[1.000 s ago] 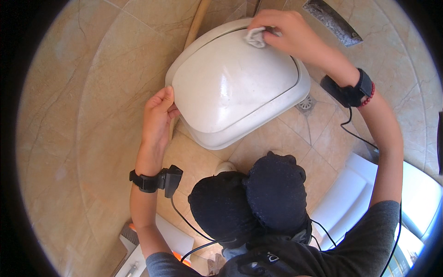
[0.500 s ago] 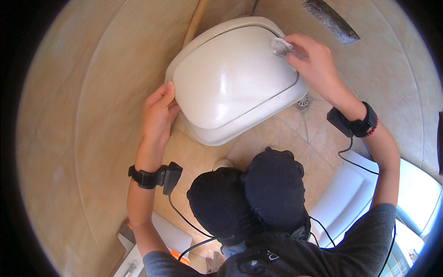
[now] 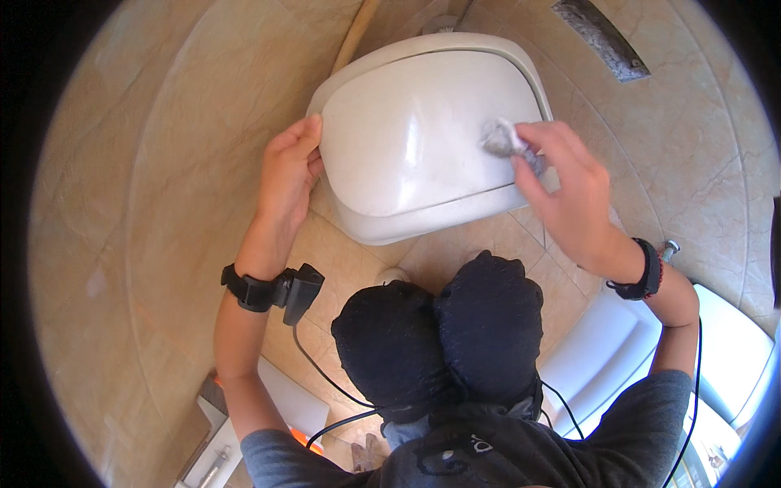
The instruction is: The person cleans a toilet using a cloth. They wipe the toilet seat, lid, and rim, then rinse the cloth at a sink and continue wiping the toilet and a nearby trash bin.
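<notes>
A white bin-like container (image 3: pixel 382 232) with a rounded-rectangular lid (image 3: pixel 374 146) stands tilted in the corner. The left rim of the lid is gripped by my left hand (image 3: pixel 285 171), thumb on top and fingers curled beneath the edge. Pinched in my right hand (image 3: pixel 573 187) is a crumpled white-grey wipe (image 3: pixel 498 138), above the right part of the lid; whether it touches the surface is hard to tell. The tips of my right fingers are partly blurred.
Beige tiled walls (image 3: pixel 114 187) meet behind the container, with a wooden stick (image 3: pixel 355 37) leaning there. A dark slot (image 3: pixel 602 41) opens in the right wall. A white toilet (image 3: pixel 606 342) stands at lower right. At lower left is a white shelf-like piece (image 3: pixel 293 398).
My right hand has moved down and toward me with the wipe, from the lid's upper right edge onto its right part. My left hand keeps its grip; the container appears shifted slightly right.
</notes>
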Demonstrator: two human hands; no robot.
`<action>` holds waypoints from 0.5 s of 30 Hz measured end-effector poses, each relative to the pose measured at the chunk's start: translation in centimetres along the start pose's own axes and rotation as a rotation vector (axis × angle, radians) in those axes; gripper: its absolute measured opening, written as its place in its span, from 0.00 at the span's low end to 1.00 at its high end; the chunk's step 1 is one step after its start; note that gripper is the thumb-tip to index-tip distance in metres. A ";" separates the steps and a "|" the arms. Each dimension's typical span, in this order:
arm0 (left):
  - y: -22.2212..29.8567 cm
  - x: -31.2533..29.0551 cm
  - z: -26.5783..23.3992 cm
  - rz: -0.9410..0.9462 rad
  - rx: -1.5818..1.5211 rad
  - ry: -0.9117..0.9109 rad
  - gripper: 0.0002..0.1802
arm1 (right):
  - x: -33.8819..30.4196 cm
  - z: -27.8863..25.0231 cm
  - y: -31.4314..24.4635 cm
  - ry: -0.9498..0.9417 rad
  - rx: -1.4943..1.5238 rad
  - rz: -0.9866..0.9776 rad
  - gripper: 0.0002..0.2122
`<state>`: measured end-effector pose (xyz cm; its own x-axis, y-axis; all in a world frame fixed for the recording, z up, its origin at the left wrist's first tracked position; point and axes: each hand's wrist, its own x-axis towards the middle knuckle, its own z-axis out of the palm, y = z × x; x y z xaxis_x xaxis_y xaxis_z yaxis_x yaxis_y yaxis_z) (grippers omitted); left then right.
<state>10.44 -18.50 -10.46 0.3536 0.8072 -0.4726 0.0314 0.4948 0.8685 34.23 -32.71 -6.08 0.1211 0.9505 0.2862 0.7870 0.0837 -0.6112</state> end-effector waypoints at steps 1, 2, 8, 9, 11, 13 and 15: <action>0.1 -0.1 0.4 -0.010 0.012 0.006 0.16 | -0.3 0.3 -0.4 -0.008 0.002 -0.011 0.10; 0.4 -0.4 0.7 -0.021 0.025 0.016 0.16 | -0.2 0.6 -0.8 -0.001 -0.023 -0.119 0.11; 0.7 -0.2 0.9 0.033 0.022 -0.059 0.17 | 1.1 2.2 -3.9 -0.077 -0.091 -0.413 0.10; 0.7 -0.2 1.0 0.033 0.022 -0.062 0.17 | 1.3 2.6 -4.5 -0.143 -0.091 -0.445 0.10; 0.9 -0.1 1.0 0.037 0.024 -0.069 0.16 | 1.7 3.3 -5.4 -0.271 -0.024 -0.492 0.11; 0.9 -0.1 1.3 0.031 0.044 -0.055 0.16 | 2.2 3.9 -5.9 -0.398 0.110 -0.518 0.13; 0.6 -0.2 1.0 0.019 0.062 -0.067 0.16 | 2.2 3.3 -6.0 -0.308 0.233 -0.470 0.10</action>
<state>11.32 -18.64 -9.72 0.4160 0.7920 -0.4468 0.0809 0.4571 0.8857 27.77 -30.12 -4.24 -0.4151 0.8357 0.3596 0.5565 0.5459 -0.6263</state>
